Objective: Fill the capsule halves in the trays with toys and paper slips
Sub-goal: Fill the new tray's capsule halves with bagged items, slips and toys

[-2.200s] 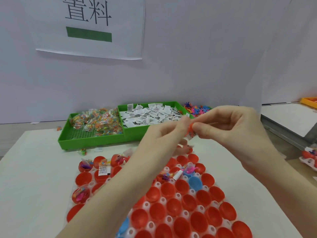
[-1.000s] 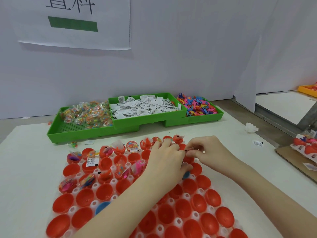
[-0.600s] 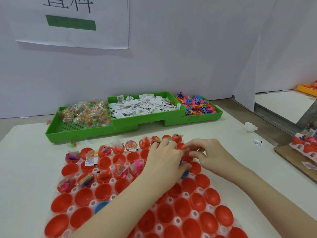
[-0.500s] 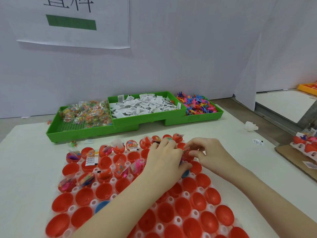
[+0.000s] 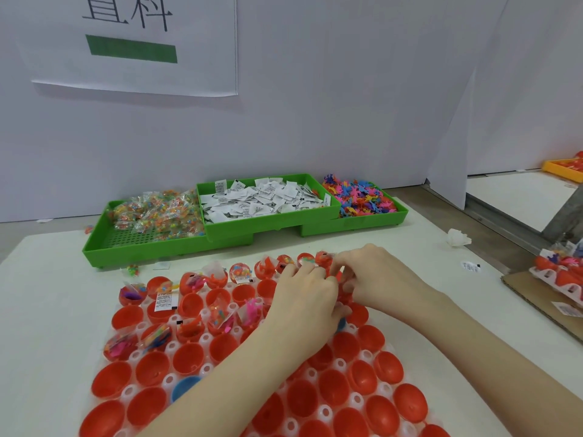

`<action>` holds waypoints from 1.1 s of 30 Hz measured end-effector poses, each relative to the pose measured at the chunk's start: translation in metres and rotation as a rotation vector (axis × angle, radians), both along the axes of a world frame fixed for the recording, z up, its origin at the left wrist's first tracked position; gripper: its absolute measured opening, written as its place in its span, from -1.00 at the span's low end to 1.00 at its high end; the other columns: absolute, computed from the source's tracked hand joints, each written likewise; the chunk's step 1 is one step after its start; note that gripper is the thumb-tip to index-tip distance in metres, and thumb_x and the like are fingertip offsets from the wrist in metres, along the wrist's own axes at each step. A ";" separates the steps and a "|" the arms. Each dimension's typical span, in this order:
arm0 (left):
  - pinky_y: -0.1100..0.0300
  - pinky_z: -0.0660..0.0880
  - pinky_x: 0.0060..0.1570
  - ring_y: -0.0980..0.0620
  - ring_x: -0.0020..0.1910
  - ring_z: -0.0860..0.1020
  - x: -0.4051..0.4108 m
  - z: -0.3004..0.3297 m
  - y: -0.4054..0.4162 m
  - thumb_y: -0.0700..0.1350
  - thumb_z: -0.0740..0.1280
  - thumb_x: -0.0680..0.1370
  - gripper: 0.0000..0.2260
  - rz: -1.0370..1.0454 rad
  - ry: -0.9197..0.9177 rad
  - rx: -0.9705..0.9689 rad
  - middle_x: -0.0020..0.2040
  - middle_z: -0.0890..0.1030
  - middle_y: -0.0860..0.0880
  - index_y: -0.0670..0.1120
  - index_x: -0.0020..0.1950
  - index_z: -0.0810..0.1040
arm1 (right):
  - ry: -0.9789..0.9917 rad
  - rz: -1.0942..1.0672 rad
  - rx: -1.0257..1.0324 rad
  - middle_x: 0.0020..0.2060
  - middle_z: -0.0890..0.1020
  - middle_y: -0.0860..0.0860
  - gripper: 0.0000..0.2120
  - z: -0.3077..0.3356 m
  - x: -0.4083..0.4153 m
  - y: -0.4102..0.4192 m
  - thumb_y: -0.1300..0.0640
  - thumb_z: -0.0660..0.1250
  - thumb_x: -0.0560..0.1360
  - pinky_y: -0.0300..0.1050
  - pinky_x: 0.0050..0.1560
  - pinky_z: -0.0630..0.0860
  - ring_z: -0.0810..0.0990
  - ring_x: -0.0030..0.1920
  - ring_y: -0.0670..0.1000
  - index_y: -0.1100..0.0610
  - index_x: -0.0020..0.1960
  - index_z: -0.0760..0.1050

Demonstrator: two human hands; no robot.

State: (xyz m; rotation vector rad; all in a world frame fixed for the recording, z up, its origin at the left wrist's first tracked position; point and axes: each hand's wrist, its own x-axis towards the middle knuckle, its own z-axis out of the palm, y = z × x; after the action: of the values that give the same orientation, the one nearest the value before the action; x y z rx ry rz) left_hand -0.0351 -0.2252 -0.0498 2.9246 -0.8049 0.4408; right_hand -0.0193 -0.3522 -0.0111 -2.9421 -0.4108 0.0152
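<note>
White table (image 5: 56, 310): both hands (image 5: 340, 291) w/ curled fingers over capsule tray (image 5: 202, 369).

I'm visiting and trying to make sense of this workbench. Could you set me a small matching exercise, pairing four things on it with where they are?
Things:
1. paper slips
2. bagged toys
3. loose colourful figures
4. blue capsule half

Places:
A. left green tray
B. near rows of the capsule tray, among red halves
C. right green tray
D. middle green tray

Pairs: 1-D, 2-A, 3-C, 4-B
</note>
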 end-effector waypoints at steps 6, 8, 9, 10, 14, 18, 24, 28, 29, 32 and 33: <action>0.15 0.41 0.04 0.04 -0.05 0.57 -0.015 0.019 0.009 0.25 0.18 0.46 -0.59 0.000 -0.080 -0.083 -0.11 0.62 0.06 -0.03 -0.04 0.61 | 0.080 0.043 0.117 -0.04 0.61 -0.12 -0.73 0.005 0.000 -0.015 0.14 0.40 0.38 -0.17 -0.03 0.51 0.53 -0.08 -0.13 -0.04 0.06 0.55; 0.17 0.41 0.00 0.07 -0.15 0.60 -0.017 0.027 0.018 0.25 0.16 0.43 -0.60 -0.040 -0.159 -0.262 -0.18 0.64 0.10 0.00 -0.11 0.64 | 0.127 0.052 0.157 -0.03 0.58 -0.21 -0.68 0.011 0.002 -0.022 0.03 0.47 0.33 -0.22 -0.05 0.50 0.51 -0.07 -0.19 -0.10 0.06 0.53; 0.15 0.36 0.01 0.06 -0.16 0.61 -0.017 0.033 0.027 0.21 0.17 0.43 -0.62 -0.066 -0.217 -0.348 -0.18 0.64 0.09 -0.01 -0.12 0.64 | 0.152 0.051 0.216 -0.06 0.58 -0.25 -0.69 0.015 0.005 -0.027 0.00 0.50 0.30 -0.32 -0.12 0.48 0.52 -0.09 -0.23 -0.12 0.02 0.54; 0.14 0.31 0.00 0.04 -0.18 0.61 -0.016 0.039 0.039 0.17 0.20 0.44 -0.65 -0.067 -0.302 -0.418 -0.20 0.65 0.06 -0.03 -0.14 0.65 | 0.163 0.041 0.303 -0.10 0.59 -0.26 -0.73 0.020 0.008 -0.032 -0.01 0.51 0.28 -0.41 -0.21 0.45 0.54 -0.14 -0.27 -0.13 -0.05 0.55; 0.06 0.35 -0.07 -0.02 -0.25 0.57 0.004 0.057 0.110 0.09 0.22 0.46 -0.68 0.155 -0.428 -0.597 -0.29 0.63 -0.01 -0.09 -0.27 0.62 | -0.097 -0.129 0.689 -0.32 0.65 -0.18 -0.92 0.021 0.049 -0.052 0.13 0.45 0.38 -0.50 -0.32 0.38 0.57 -0.26 -0.21 -0.01 -0.25 0.59; 0.07 0.36 -0.14 -0.12 -0.14 0.52 0.048 0.041 0.187 0.00 0.28 0.54 -0.78 0.565 -0.085 -0.756 -0.12 0.65 -0.16 -0.11 -0.13 0.62 | -0.226 -0.449 0.511 0.07 0.62 0.11 -0.77 -0.006 0.114 -0.058 0.13 0.22 0.55 -0.13 0.06 0.39 0.53 0.10 0.09 0.20 0.10 0.56; 0.04 0.41 0.12 -0.16 0.18 0.48 0.091 0.007 0.247 0.19 0.13 0.55 -0.52 0.804 0.304 -0.313 0.26 0.52 -0.15 -0.05 0.34 0.44 | 0.048 -0.469 0.248 0.23 0.53 0.11 -0.60 -0.025 0.172 -0.051 -0.01 0.26 0.52 0.06 0.28 0.37 0.48 0.21 0.12 0.16 0.28 0.43; -0.03 0.06 0.38 -0.01 0.37 0.33 0.109 0.001 0.240 0.30 0.04 0.54 -0.53 0.891 0.328 -0.049 0.34 0.44 0.05 0.13 0.36 0.35 | -0.025 -0.574 0.169 0.11 0.60 0.03 -0.64 -0.034 0.183 -0.044 -0.02 0.34 0.48 -0.06 0.12 0.47 0.56 0.05 0.06 0.02 0.25 0.49; -0.04 0.04 0.37 -0.01 0.33 0.36 0.112 0.001 0.236 0.28 0.07 0.54 -0.59 0.898 0.318 -0.073 0.24 0.51 0.07 0.15 0.28 0.43 | -0.065 -0.574 0.197 0.06 0.63 0.04 -0.66 -0.034 0.183 -0.043 -0.01 0.37 0.46 -0.08 0.02 0.50 0.57 -0.03 0.06 0.05 0.21 0.53; -0.01 0.11 0.32 -0.04 0.04 0.47 0.116 0.000 0.227 0.22 0.24 0.50 -0.73 0.916 0.204 -0.221 -0.24 0.52 0.08 0.10 -0.01 0.61 | -0.179 -0.564 0.273 -0.03 0.66 0.06 -0.71 -0.033 0.179 -0.040 0.00 0.42 0.41 -0.12 -0.13 0.48 0.58 -0.10 0.07 0.13 0.07 0.61; 0.00 0.13 0.30 -0.04 -0.01 0.48 0.116 0.000 0.226 0.22 0.28 0.47 -0.74 0.915 0.168 -0.258 -0.29 0.48 0.08 0.09 -0.05 0.62 | -0.218 -0.566 0.281 -0.06 0.66 0.06 -0.73 -0.032 0.176 -0.040 -0.01 0.43 0.40 -0.13 -0.15 0.47 0.58 -0.09 0.08 0.13 0.02 0.62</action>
State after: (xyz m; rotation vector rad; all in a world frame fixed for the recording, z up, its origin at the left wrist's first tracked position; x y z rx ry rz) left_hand 0.0814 0.0005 -0.0501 2.8418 0.6111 0.2923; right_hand 0.1565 -0.3923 -0.0434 -2.6768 0.3739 -0.4005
